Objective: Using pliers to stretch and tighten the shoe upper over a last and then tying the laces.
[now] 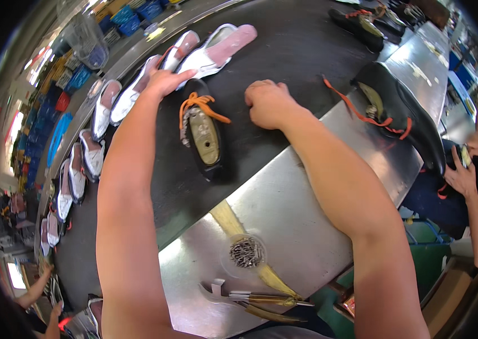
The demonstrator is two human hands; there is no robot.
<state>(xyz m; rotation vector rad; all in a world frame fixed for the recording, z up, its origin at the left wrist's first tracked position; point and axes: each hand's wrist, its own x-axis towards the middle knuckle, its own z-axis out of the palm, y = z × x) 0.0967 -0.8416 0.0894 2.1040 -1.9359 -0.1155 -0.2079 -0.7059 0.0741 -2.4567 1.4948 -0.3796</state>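
My left hand [168, 83] is at the near end of a white shoe with a pink insole [216, 50], one finger along its edge. The other fingers are partly hidden there. Beside that hand, a black shoe [205, 138] lies sole up on the dark belt, with an orange lace tied across it. To its right, my right hand [270, 104] is curled closed above the belt, its fingertips hidden. Whatever the fist holds, if anything, does not show. Farther right, a larger black shoe [400, 107] with loose orange laces lies across the metal ledge.
More white shoes [134, 93] line the belt's far left edge. On the metal ledge [188, 282] are a dish of nails [247, 251], a hammer [219, 294] and other hand tools. Black shoes [357, 28] lie far right. A co-worker's hand [462, 175] shows at right.
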